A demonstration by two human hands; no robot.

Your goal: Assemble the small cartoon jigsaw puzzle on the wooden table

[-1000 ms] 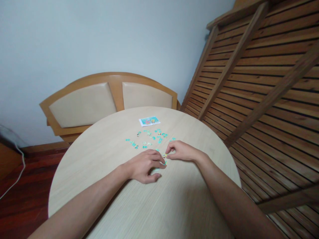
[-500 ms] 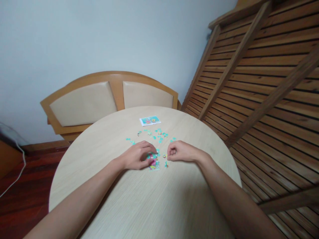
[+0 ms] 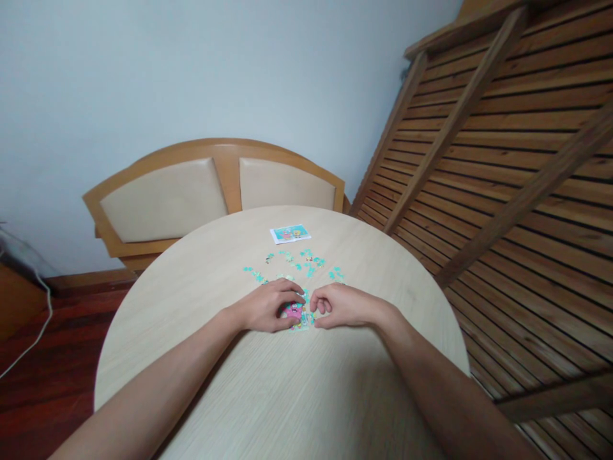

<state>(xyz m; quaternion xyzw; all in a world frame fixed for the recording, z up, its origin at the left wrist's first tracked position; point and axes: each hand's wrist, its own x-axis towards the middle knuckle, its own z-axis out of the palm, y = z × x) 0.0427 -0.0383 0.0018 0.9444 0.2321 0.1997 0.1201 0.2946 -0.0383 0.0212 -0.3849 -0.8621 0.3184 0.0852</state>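
Observation:
A partly joined jigsaw puzzle [image 3: 294, 311], with a pink cartoon figure on turquoise, lies flat near the middle of the table. My left hand [image 3: 271, 306] spreads over its left side, thumb and fingers apart and resting on it. At the puzzle's right edge, my right hand [image 3: 342, 305] has its thumb and index finger bent around a small puzzle piece [image 3: 312, 317], with the other fingers curled in. Part of that piece is hidden. Whatever lies under the right palm cannot be seen.
Several loose turquoise pieces [image 3: 309, 264] are scattered beyond my hands. Farther back lies a picture card [image 3: 290, 234] with two cartoon figures. The round table [image 3: 215, 402] stands before a padded headboard [image 3: 163, 199], with a slatted wooden frame [image 3: 479, 140] leaning at the right.
My right hand has moved left and slightly nearer me, up to the puzzle's edge. The loose yellow piece beside it is now out of sight. My left hand stays on the puzzle.

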